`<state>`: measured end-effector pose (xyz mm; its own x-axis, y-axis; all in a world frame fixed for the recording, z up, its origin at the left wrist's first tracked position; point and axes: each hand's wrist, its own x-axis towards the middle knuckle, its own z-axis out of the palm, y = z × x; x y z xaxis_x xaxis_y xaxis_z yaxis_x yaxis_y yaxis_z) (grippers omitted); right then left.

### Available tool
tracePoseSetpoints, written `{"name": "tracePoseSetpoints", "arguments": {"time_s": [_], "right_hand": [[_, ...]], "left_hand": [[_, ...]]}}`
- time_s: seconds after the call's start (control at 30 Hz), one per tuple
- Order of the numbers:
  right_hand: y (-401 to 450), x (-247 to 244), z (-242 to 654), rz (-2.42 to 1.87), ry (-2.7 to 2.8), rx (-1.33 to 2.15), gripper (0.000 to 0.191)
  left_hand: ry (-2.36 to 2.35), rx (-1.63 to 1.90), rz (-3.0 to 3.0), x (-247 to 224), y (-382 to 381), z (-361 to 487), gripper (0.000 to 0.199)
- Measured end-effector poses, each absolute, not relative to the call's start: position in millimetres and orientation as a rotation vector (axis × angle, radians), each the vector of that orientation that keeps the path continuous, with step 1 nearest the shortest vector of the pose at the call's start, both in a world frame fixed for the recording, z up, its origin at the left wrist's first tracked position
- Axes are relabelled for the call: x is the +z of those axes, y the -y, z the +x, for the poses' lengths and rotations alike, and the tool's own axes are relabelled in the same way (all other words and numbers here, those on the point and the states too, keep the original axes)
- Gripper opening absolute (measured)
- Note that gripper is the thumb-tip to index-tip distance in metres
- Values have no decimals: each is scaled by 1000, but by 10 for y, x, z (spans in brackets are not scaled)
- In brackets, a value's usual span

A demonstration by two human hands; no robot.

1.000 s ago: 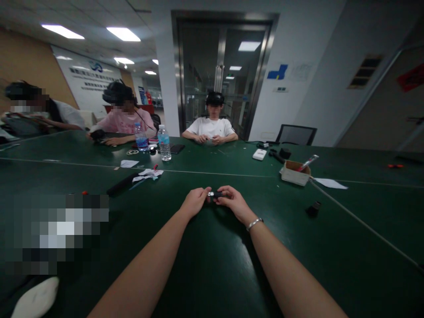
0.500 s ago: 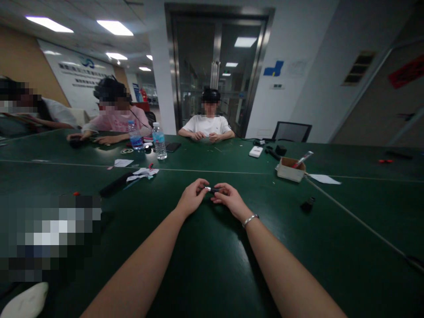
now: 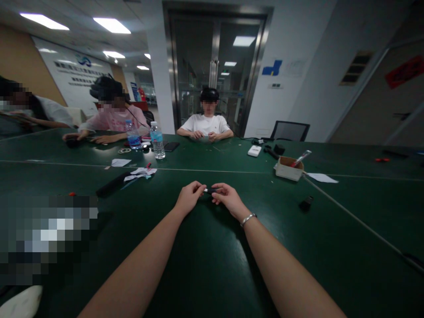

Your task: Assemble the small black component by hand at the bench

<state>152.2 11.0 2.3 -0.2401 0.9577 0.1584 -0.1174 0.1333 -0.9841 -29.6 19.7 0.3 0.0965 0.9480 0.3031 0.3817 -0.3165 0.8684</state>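
Between my two hands, just above the green table [image 3: 205, 265], is a short black stick with a silver end [image 3: 208, 191]. My left hand [image 3: 190, 197] is closed, its thumb and fingertips pinching the silver end. On the other side my right hand [image 3: 228, 198], with a silver bangle at the wrist, has its fingers closed around the black part. Fingers cover much of the stick, so its exact kind does not show. To the right of my right hand lies a small black piece with a shiny end [image 3: 306, 203], perhaps a brush head.
Beyond my right hand stands an open box [image 3: 289, 170] beside a sheet of paper [image 3: 321, 177]. Crumpled papers [image 3: 141, 173] and a dark long object [image 3: 112, 184] lie left. Two water bottles [image 3: 157, 141] stand farther back. A person [image 3: 207, 126] sits opposite; others sit at left.
The silver end shows less between my fingers, and my left hand's fingers have drawn closer together on it. The whole view has shifted slightly; the things on the table stay put.
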Motion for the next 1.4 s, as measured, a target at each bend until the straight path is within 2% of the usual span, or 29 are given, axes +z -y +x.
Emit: {"name": "tracePoseSetpoints", "arguments": {"time_s": [0.33, 0.73, 1.4], "right_hand": [[-109, 38, 1541, -881, 1297, 1367, 35], [-148, 4, 1555, -881, 1285, 1349, 28], [-120, 16, 1542, -821, 1399, 1360, 32]], "left_hand": [[-1182, 1224, 1831, 35, -161, -288, 26], [-1171, 1167, 1793, 42, -161, -294, 30], [-1527, 943, 1957, 85, -114, -293, 60]]}}
